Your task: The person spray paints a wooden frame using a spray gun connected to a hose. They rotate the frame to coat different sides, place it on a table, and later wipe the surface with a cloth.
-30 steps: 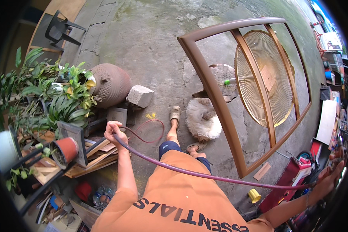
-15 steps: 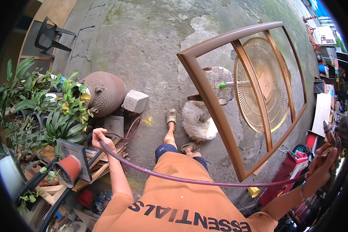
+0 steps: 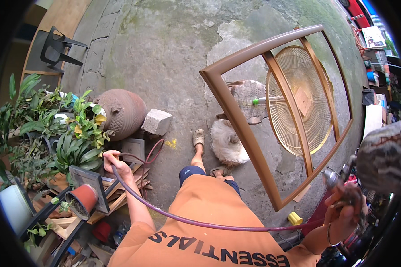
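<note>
My left hand (image 3: 116,163) is closed around a purplish-red hose (image 3: 209,221), close to the potted plants. From there the hose sags across my front to my right hand (image 3: 346,211). That hand is wrapped round a spray gun (image 3: 330,177) with a large, paint-smeared cup (image 3: 381,158) on it; its trigger is blurred. In front of the gun stands a brown frame (image 3: 247,151) with two inner slats, tilted and apart from both hands. It rests over a round wire fan guard (image 3: 280,129), with a green-tipped rod beside it.
A white fluffy animal (image 3: 226,144) lies by my feet, near the frame. At left are a big clay jar (image 3: 122,111), a concrete block (image 3: 157,121), leafy plants (image 3: 78,151), an orange pot (image 3: 83,198) and wood scraps. A black chair (image 3: 58,49) stands far left. Clutter lines the right side.
My right hand has brought the spray gun inward and to the left, nearer the frame's lower corner, and its cup now shows. My left hand, still on the hose, has barely shifted.
</note>
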The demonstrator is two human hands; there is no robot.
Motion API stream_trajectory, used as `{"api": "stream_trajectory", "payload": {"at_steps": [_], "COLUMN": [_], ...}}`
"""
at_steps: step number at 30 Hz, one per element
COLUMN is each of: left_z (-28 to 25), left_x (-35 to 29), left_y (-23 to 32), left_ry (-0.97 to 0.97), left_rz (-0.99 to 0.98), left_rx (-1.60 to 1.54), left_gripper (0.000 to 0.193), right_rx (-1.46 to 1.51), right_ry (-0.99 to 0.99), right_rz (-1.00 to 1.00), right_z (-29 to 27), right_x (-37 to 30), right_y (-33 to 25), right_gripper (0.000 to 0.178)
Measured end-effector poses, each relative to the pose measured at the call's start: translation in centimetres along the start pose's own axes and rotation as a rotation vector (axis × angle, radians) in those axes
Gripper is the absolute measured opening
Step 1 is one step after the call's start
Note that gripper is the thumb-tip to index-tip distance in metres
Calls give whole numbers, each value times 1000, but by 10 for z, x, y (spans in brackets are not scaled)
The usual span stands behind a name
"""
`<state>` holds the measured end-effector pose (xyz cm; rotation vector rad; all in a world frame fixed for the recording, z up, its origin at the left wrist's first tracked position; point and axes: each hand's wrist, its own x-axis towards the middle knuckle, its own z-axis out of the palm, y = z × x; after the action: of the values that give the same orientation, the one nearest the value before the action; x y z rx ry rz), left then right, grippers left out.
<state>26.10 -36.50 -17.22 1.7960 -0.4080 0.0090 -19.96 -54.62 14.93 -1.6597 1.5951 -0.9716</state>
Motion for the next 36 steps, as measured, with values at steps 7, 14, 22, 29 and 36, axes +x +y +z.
{"api": "stream_trajectory", "payload": {"at_steps": [7, 14, 22, 29, 36], "left_z": [9, 12, 11, 13, 20], "left_x": [-1, 1, 6, 8, 7], "left_y": [8, 7, 4, -7, -22], "left_ry": [-24, -43, -33, -53, -194], "left_rz": [91, 86, -24, -27, -14], "left_rx": [142, 173, 33, 77, 266], "left_gripper": [50, 53, 52, 52, 50], "right_rx": [-359, -259, 247, -129, -370], "right_ry": [405, 428, -199, 265, 608], "right_rz": [203, 242, 50, 101, 376], "right_z": [-10, -24, -5, 37, -40], "right_x": [23, 10, -20, 4, 0], "right_y": [12, 21, 4, -10, 57], "right_gripper": [54, 59, 47, 64, 67]}}
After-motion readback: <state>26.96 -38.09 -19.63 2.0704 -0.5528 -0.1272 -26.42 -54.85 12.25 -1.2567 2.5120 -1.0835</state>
